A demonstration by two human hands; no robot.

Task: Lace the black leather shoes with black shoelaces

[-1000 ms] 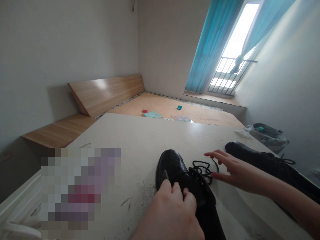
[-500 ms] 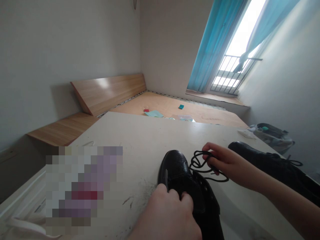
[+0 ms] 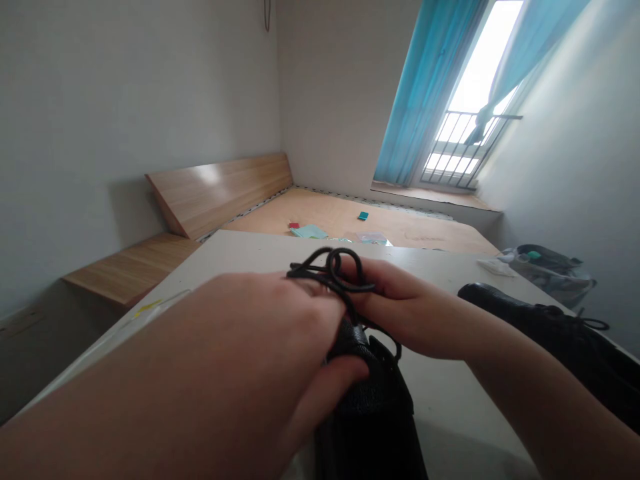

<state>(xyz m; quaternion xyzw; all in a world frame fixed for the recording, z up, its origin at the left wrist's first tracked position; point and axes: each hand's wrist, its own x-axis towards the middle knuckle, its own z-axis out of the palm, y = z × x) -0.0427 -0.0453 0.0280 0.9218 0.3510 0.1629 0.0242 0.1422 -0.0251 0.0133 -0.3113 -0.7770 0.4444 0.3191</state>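
Fingers of the right hand point(image 3: 430, 317) are closed on a thin black cord lace point(image 3: 367, 288), grasping it by its bunched loops. Left hand point(image 3: 270, 327) has its thumb laid on the textured black leather shoe point(image 3: 375, 427); its other fingertips are hidden, so can't tell if they're clenched or on the lace too.

Landmark = that shoe. It's in front of the person, long axis running away from the body, far end mostly covered by the left hand. Key relation: lace bunch sits above the shoe's far end, right where the two hands meet, with the right hand coming in from the shoe's right. One strand drops between the hands to the shoe's right side. Can't tell if the shoe is touching the white table point(image 3: 250, 253).

Second black shoe point(image 3: 525, 323), with a bow in its lace, lies right of the landmark shoe, beyond the right forearm, well apart from it.
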